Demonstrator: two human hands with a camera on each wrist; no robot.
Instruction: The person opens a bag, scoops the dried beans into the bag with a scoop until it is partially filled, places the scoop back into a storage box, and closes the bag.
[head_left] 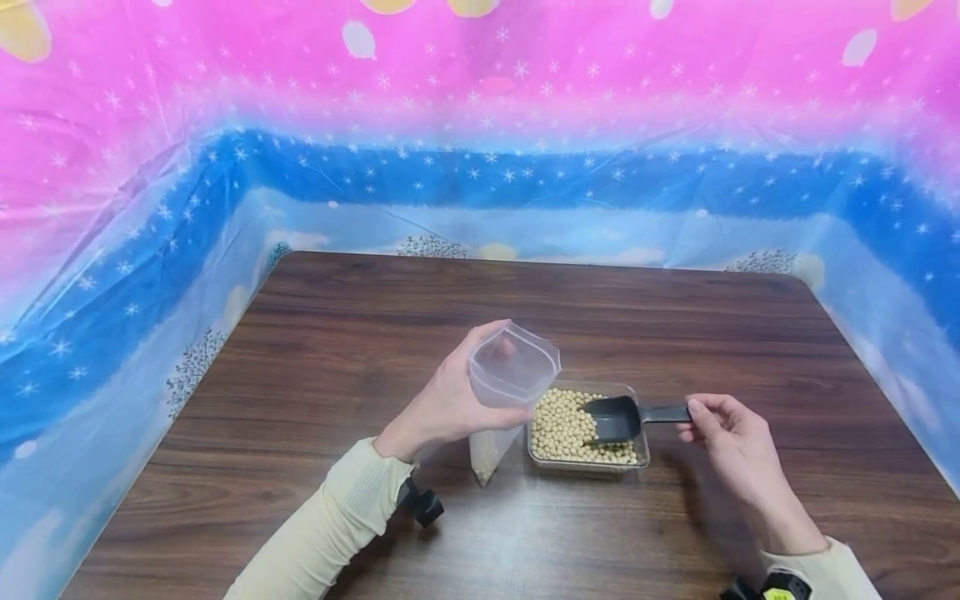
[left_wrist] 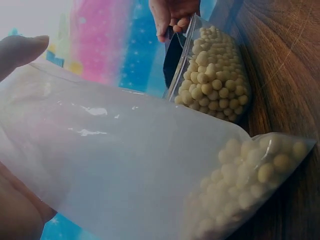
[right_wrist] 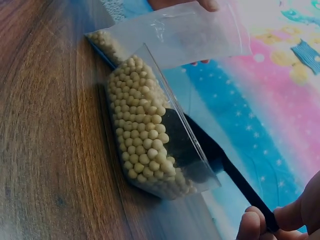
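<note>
My left hand [head_left: 450,400] grips a clear plastic zip bag [left_wrist: 115,145] near its top, and the mouth is spread wide. Pale round beans [left_wrist: 240,185] fill the bag's bottom corner, which reaches down to the tabletop. Just right of the bag stands a clear rectangular container [head_left: 588,468] full of the same kind of beans [head_left: 562,425]. A black scoop [head_left: 617,418] has its blade in those beans, tilted, with its handle sticking out over the right rim. Thumb and fingers of my right hand [head_left: 738,446] pinch the end of that handle.
The dark wood-grain table [head_left: 337,333] extends around the container on all sides. A pink and blue patterned cloth [head_left: 480,175] hangs behind and along both sides. Each wrist carries a small black device [head_left: 423,504].
</note>
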